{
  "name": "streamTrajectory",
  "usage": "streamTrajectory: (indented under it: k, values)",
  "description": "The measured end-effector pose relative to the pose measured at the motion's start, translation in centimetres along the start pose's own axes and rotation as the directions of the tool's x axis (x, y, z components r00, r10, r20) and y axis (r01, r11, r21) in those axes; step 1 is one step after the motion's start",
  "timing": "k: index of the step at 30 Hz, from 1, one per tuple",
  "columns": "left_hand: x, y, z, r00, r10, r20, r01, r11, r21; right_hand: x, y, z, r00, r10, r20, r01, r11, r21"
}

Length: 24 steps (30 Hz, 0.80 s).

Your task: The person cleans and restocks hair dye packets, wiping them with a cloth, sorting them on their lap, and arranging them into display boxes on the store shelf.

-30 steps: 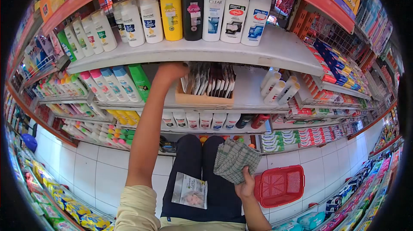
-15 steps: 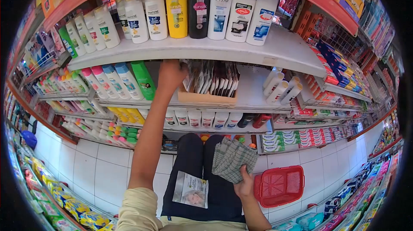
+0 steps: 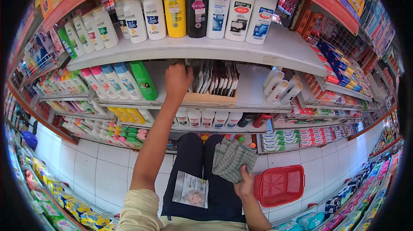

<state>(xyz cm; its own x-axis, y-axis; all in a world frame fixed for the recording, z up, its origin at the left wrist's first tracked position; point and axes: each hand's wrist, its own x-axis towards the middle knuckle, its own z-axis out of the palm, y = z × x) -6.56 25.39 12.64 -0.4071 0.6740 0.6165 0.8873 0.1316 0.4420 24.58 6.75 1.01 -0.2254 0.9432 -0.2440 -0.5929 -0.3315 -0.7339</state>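
My left hand (image 3: 177, 82) reaches onto the middle shelf, at the left end of an open cardboard box (image 3: 208, 98) of upright flat packets (image 3: 223, 80). Its fingers are curled by the leftmost packets; what they grip, if anything, I cannot make out. In my right hand (image 3: 245, 182), a folded green-and-white checked cloth (image 3: 234, 160) is pinched over my right thigh. On my lap lies a flat Garnier Color Naturals sachet (image 3: 190, 190), with a picture on its front.
Shampoo bottles (image 3: 175, 12) line the shelf above. A green bottle (image 3: 144, 80) stands left of the box, small white bottles (image 3: 277, 87) to its right. More bottles (image 3: 207, 118) stand below. A red plastic basket (image 3: 279, 186) sits on the tiled floor to my right.
My left hand has shifted slightly right and down along the left end of the box. The right hand, the cloth and the sachet on my lap stay put.
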Motion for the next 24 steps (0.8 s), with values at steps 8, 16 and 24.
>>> streamTrajectory:
  k: [8, 16, 24]
  values:
    - [-1.0, 0.0, 1.3, 0.997, 0.061, 0.047, -0.061, 0.998, 0.003, 0.1, 0.4, -0.3, 0.999, 0.028, -0.046, -0.028, 1.0, -0.001]
    - [-1.9, 0.2, 1.6, 0.987, 0.072, 0.142, -0.082, 0.995, 0.065, 0.5, 1.0, -1.1, 1.0, 0.03, -0.003, -0.03, 0.999, 0.026]
    - [-1.7, 0.1, 1.3, 0.934, 0.007, 0.356, -0.007, 1.0, -0.001, 0.4, 1.1, -0.6, 0.999, 0.046, -0.007, -0.046, 0.999, 0.012]
